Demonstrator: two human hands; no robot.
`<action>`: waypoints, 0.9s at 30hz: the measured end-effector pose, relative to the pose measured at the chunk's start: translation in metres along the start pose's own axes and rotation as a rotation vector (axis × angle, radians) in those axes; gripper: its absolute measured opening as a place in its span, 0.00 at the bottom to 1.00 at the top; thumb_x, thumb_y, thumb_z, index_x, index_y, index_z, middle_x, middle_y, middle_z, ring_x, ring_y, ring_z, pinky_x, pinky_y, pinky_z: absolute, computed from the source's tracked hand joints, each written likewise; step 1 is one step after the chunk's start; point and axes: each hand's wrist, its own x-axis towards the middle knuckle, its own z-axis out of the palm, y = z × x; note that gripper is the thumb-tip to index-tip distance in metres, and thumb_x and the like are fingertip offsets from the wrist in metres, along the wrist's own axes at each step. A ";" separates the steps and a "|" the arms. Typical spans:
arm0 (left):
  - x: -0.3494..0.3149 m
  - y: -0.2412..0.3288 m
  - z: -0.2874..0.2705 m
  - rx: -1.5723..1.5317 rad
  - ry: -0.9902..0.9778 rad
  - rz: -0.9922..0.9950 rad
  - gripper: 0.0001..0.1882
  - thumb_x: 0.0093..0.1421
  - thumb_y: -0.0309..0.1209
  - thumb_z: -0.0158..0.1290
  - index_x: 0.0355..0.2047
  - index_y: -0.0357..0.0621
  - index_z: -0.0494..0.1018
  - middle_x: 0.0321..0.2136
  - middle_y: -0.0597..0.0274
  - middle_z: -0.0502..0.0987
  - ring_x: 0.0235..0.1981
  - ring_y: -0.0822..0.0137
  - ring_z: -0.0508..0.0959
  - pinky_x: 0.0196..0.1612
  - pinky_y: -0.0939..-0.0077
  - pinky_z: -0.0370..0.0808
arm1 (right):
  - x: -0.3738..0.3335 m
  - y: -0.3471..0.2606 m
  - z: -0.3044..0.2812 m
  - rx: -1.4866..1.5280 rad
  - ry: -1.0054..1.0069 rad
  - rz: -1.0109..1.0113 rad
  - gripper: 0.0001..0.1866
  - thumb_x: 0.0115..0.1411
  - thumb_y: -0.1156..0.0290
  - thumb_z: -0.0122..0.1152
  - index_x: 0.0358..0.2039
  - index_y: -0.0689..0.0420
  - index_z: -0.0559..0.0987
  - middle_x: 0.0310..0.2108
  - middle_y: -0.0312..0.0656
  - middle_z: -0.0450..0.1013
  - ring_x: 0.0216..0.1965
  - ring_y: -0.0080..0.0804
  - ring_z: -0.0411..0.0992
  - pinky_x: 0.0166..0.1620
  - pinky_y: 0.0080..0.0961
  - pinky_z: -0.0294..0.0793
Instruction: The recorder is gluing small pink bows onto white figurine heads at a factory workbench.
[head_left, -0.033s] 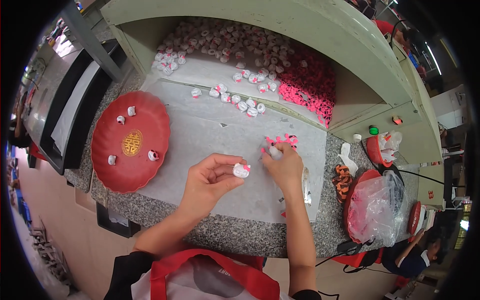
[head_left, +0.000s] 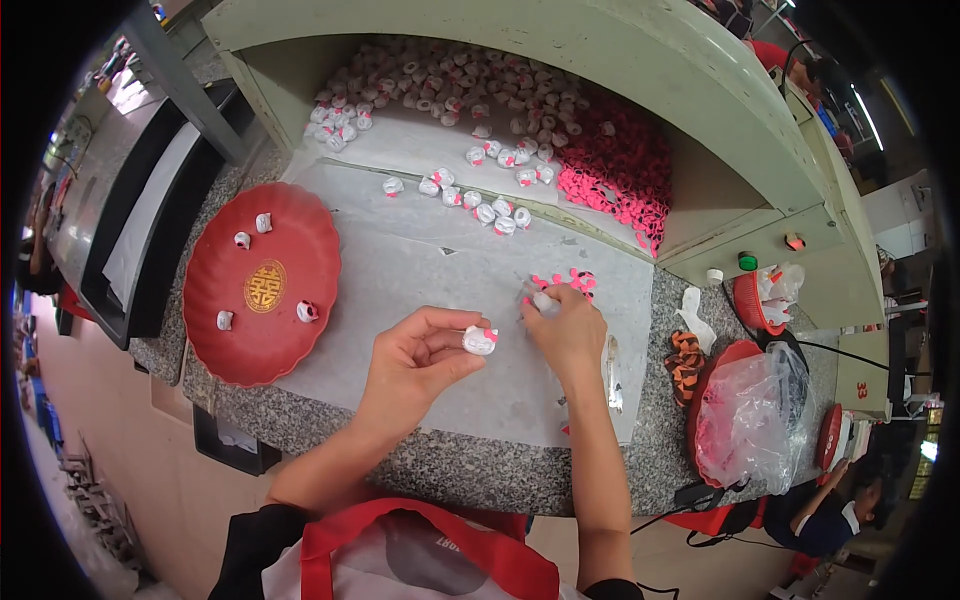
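Observation:
Between thumb and fingers of my left hand (head_left: pixel 412 360) is a small white cat-head figure (head_left: pixel 480 341) with a pink bow, held above the white sheet (head_left: pixel 400 270). My right hand (head_left: pixel 565 325) is closed in a pinch at the small pink pieces (head_left: pixel 575 278) scattered on that sheet. Something whitish and blurred shows at its fingertips; I cannot make out what it is. To the left, a red scalloped plate (head_left: pixel 215 340) carries several small white figures. Beyond my hands, a loose row of white cat-head figures (head_left: pixel 485 212) lies along the sheet's far edge.
An arched pale green cabinet (head_left: pixel 480 20) stands behind, with heaped white figures (head_left: pixel 440 85) and a pile of pink pieces (head_left: pixel 625 185) inside. At right are a red basket (head_left: pixel 750 305), a clear plastic bag (head_left: pixel 760 410) and an orange-black cloth (head_left: pixel 685 365). Black trays (head_left: pixel 165 225) stand at left.
My right fingertips have shifted very slightly over the pink pieces, and the pink bit beside them no longer shows clearly. My left hand holds the figure almost unmoved.

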 end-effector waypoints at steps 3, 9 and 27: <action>0.000 -0.001 0.000 0.027 0.032 0.025 0.18 0.47 0.12 0.50 0.40 0.35 0.66 0.38 0.55 0.72 0.40 0.69 0.73 0.41 0.80 0.71 | 0.004 -0.006 -0.001 -0.026 -0.073 0.026 0.17 0.41 0.60 0.62 0.31 0.56 0.77 0.29 0.48 0.73 0.32 0.42 0.72 0.36 0.32 0.69; 0.001 -0.007 0.007 0.041 0.011 0.031 0.17 0.48 0.13 0.50 0.40 0.34 0.66 0.38 0.55 0.72 0.39 0.70 0.74 0.41 0.80 0.71 | -0.010 0.007 -0.015 0.099 0.115 -0.168 0.11 0.43 0.68 0.61 0.29 0.58 0.77 0.25 0.45 0.73 0.27 0.37 0.72 0.33 0.27 0.70; -0.004 -0.007 0.014 0.209 -0.060 0.357 0.18 0.48 0.10 0.47 0.41 0.33 0.65 0.43 0.52 0.65 0.45 0.65 0.69 0.46 0.76 0.70 | -0.071 -0.040 -0.045 1.129 -0.119 0.144 0.07 0.43 0.82 0.62 0.25 0.64 0.74 0.24 0.38 0.70 0.22 0.20 0.67 0.23 0.13 0.67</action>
